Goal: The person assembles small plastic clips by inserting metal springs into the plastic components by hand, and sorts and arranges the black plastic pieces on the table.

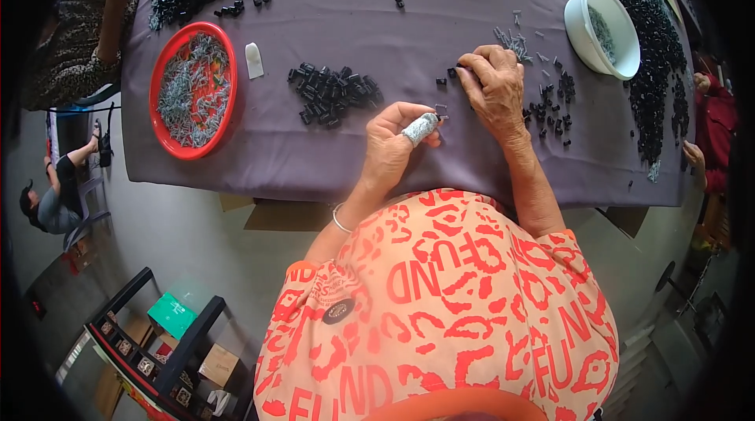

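Pinching a small dark piece (441, 110) in left hand (391, 139), bunching right hand (495, 92), grip unclear, right of round red plastic basin (189, 155).

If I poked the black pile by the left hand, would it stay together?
The black pile would probably spread, since its pieces look small and loose. Each is likely light, being so tiny. They might not roll far, because they look blocky and lie on cloth.
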Motion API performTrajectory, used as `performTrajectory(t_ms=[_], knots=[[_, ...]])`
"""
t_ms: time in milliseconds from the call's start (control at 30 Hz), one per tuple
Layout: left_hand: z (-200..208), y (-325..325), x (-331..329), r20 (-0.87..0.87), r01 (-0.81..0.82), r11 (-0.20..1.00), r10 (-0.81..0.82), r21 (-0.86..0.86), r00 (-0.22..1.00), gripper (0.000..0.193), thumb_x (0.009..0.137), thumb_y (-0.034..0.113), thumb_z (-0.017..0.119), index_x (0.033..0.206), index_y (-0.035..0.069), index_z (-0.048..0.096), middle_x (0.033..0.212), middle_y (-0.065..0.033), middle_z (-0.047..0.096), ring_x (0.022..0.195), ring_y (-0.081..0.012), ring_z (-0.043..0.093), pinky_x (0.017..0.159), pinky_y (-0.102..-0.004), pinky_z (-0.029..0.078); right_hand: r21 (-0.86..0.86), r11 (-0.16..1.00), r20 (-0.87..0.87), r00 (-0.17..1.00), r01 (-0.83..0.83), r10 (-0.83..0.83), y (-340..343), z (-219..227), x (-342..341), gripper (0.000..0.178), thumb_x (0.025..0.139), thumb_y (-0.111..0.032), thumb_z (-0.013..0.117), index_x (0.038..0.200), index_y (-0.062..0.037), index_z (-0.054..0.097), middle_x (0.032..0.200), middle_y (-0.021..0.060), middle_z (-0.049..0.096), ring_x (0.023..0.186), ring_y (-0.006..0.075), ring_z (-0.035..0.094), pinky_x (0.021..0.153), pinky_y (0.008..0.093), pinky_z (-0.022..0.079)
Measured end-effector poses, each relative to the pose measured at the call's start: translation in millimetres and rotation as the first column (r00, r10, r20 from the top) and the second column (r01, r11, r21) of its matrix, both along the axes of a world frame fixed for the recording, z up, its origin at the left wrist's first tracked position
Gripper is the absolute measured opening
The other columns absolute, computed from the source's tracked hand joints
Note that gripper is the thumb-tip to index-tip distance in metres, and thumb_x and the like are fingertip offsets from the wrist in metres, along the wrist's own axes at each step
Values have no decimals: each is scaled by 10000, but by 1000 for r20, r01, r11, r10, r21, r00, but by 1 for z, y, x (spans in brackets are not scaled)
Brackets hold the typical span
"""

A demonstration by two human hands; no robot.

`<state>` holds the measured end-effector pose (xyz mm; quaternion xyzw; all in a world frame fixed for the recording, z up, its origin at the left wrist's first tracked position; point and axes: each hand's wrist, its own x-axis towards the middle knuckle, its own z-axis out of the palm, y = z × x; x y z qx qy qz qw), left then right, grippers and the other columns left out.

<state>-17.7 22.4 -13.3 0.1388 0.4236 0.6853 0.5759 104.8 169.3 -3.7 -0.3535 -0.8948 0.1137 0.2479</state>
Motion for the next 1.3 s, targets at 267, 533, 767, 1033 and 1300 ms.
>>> performTrajectory(t_ms=[267,533,767,1033,1300], knots=[[-1,2,0,-43,5,1000,-4,21,999,122,870,33,620,974,-27,600,858,-89,663,704,-122,627,665,-269,533,41,996,-65,995,-79,81,-4,5,-5,165,733,-99,694,859,-79,589,904,42,598,893,233,554,786,369,376],[-2,1,-1,14,-20,999,20,30,1000,109,871,25,610,968,-26,607,872,-98,661,709,-127,628,655,-267,536,-584,780,-513,847,-225,-139,-27,15,11,122,834,37,615,945,-11,601,919,3,616,770,43,564,684,192,458],[11,4,-3,-1,-30,999,30,27,1000,161,854,84,648,973,-19,616,892,-114,666,703,-143,637,631,-277,543,-704,568,-672,660,-427,-337,-44,19,19,176,854,44,586,1025,9,603,918,7,596,797,58,561,734,209,479],[30,9,2,-114,-7,998,14,57,993,130,872,51,616,972,-31,604,862,-98,658,713,-127,618,641,-271,534,-733,470,-657,691,-491,-302,-50,34,27,159,877,14,585,1035,23,604,916,38,619,810,83,586,732,223,493],[42,4,10,-306,-33,998,47,53,951,125,864,-4,617,981,-47,607,834,-70,652,713,-103,620,643,-239,533,-508,729,-673,740,-459,-3,-54,35,37,211,844,92,588,1047,36,600,952,58,591,830,92,581,724,216,490]])
